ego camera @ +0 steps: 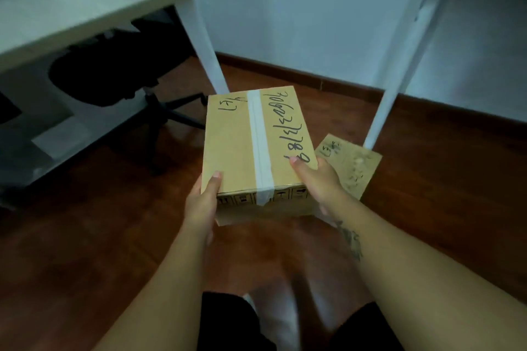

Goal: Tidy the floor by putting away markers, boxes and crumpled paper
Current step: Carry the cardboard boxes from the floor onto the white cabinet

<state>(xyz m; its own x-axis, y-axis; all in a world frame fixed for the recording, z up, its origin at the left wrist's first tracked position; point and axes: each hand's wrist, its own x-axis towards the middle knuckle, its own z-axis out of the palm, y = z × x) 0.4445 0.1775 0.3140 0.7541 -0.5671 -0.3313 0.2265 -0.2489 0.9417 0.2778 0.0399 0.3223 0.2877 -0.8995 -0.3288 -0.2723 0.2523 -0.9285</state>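
My fingers point(296, 164) of both hands clamp one box point(256, 142); another box point(352, 167) waits on the floor point(114, 208); no markers or paper visible.

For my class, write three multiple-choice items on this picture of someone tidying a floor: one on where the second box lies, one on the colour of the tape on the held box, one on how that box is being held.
1. Where is the second cardboard box?
A. On the desk
B. On the floor by the white table leg
C. On the office chair

2. What colour is the tape strip along the top of the held box?
A. White
B. Red
C. Black

3. How is the held box gripped?
A. By one hand only
B. By no hand; it lies alone on the floor
C. By the left hand and right hand, one at each side

Key: 1 B, it lies on the wooden floor next to the leg's foot. 2 A, the strip is pale white against the brown card. 3 C, a thumb rests on top at each near corner.
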